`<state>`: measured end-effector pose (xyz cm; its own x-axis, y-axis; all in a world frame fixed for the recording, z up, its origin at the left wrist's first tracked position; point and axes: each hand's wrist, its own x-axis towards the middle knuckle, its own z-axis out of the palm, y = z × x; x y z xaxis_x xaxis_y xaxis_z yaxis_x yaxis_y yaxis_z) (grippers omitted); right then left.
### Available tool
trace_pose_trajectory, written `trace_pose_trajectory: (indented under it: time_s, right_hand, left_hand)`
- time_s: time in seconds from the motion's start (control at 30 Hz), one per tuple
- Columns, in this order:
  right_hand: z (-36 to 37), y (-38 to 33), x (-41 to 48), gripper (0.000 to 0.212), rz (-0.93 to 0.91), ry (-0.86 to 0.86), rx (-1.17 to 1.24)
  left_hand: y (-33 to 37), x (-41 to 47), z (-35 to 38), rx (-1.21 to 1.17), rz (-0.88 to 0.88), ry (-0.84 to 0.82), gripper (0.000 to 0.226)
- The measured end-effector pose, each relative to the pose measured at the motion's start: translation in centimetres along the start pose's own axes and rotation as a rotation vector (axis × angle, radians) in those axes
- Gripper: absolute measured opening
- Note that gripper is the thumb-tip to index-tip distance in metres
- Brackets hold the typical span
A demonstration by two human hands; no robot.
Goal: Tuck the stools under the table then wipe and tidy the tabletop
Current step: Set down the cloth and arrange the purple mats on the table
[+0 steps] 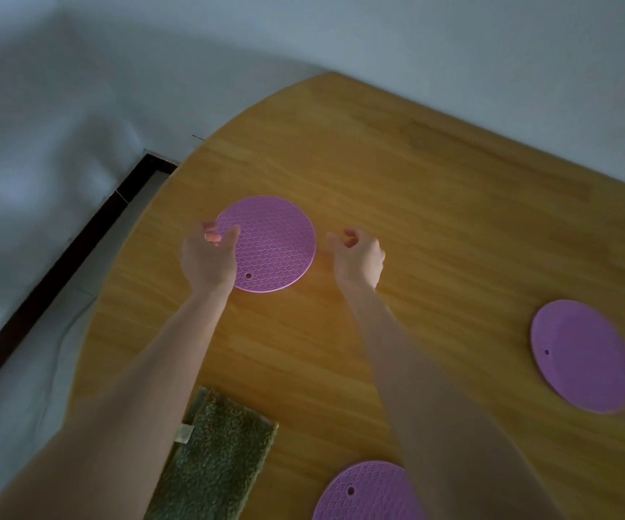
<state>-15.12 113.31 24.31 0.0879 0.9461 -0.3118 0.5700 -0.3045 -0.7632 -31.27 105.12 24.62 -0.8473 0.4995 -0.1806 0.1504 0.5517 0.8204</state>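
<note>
Left hand [209, 257] and right hand [357, 257] flank the far mat [277, 245], probably squaring it; right loose and empty, left's grip unclear.

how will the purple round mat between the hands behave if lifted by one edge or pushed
The far mat looks thin and lies flat, so it would probably droop if lifted by one edge. Its scale-textured, rubbery-looking face likely drags on the table rather than sliding. A flat disc, it seems unlikely to roll or tip.
</note>
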Motion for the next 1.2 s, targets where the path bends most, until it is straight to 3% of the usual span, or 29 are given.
trace_pose_trajectory:
  time_s: [0.2,0.6,0.7,1.03,1.2]
  right_hand:
    - [-7.4,4.4,0.4,0.041,0.073,0.102,0.084]
    - [-24.6,14.8,0.3,0.043,0.231,0.359,0.143]
    - [-28.7,18.0,0.5,0.043,0.266,0.372,0.163]
    - [-37.6,25.9,2.6,0.049,0.262,0.398,0.129]
    - [-38.0,26.4,4.0,0.048,0.218,0.341,0.069]
  left_hand:
    - [2.7,-5.3,5.1,-0.085,0.105,-0.185,0.041]
    - [7.3,-19.1,16.4,-0.028,0.289,-0.5,0.052]
    - [8.4,-23.5,19.2,-0.024,0.255,-0.563,0.049]
    - [10.3,-33.7,26.8,0.035,0.239,-0.609,0.052]
    - [10.6,-34.5,28.4,0.124,0.256,-0.513,0.05]
